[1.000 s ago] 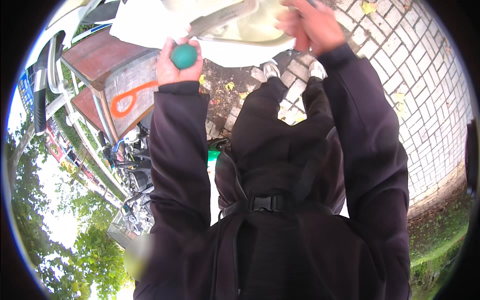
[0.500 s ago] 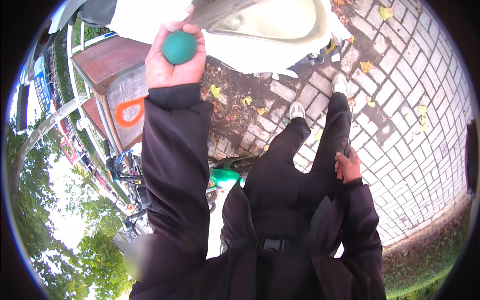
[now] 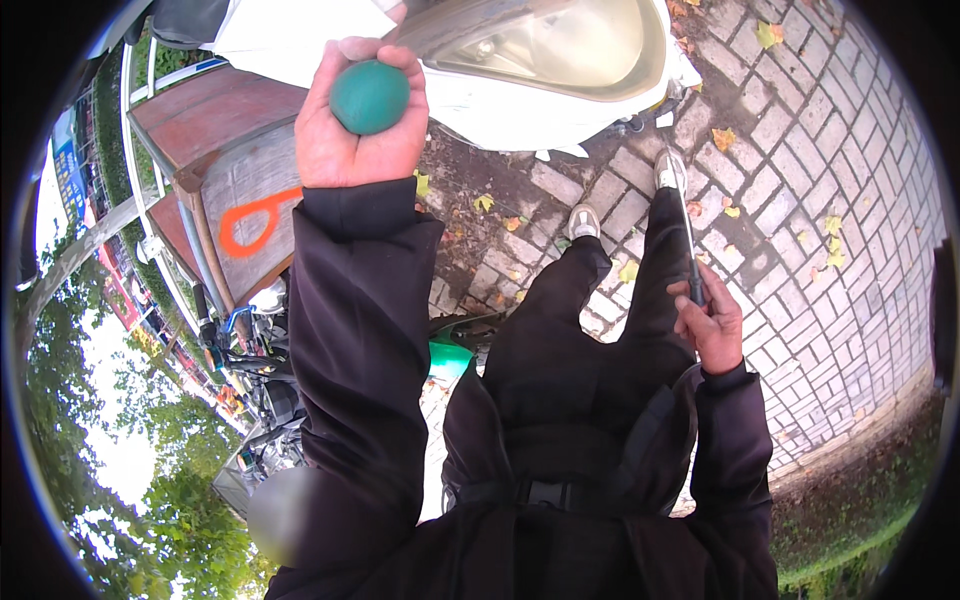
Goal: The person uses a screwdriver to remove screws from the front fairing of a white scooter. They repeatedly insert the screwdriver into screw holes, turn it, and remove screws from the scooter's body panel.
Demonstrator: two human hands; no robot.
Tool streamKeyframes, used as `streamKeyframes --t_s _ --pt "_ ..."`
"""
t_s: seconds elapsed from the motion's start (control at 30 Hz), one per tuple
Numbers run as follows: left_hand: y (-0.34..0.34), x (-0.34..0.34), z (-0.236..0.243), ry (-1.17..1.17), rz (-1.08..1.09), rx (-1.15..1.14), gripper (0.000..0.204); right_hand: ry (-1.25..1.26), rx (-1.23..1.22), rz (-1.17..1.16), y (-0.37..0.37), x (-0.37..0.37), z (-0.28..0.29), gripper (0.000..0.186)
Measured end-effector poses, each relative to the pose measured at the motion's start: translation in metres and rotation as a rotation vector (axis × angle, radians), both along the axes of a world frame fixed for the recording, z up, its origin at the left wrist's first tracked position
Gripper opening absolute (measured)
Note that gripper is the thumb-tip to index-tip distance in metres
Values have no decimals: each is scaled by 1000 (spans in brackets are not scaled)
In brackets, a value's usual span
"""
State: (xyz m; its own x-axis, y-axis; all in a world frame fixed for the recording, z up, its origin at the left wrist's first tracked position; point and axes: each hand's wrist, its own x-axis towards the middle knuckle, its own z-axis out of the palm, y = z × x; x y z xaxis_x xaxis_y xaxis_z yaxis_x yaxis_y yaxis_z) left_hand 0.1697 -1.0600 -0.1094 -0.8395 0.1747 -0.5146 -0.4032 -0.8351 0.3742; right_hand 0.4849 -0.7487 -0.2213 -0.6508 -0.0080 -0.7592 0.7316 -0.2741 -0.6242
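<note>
My left hand is raised in front of me and closed around a round green ball-shaped knob. Just beyond it lies the white body of a scooter with a large clear headlight. My right hand hangs low beside my right leg and grips a thin dark rod-like tool that points down toward my shoe. Both arms wear black sleeves.
I stand on grey brick paving strewn with yellow leaves. A brown wooden box with an orange painted mark stands at the left, beside metal railings. Parked bikes and trees fill the lower left. A grass strip borders the paving.
My right hand has dropped from the scooter's front down to my right leg, now holding the thin tool. My left hand stays raised with the green ball and has turned slightly toward me.
</note>
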Motion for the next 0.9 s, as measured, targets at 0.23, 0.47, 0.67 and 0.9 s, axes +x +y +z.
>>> streamKeyframes --t_s 0.23,0.47,0.67,0.9 --pt "16 16 -7 46 59 -250 44 -17 -104 -128 2 -53 24 22" --pt "24 18 -30 -90 112 -347 33 125 -150 -65 28 -159 51 13" --pt "27 24 -41 -204 203 -343 18 203 3 2 27 -289 61 18" --pt "33 24 -35 -110 197 -374 19 241 61 -23 -30 -401 55 23"
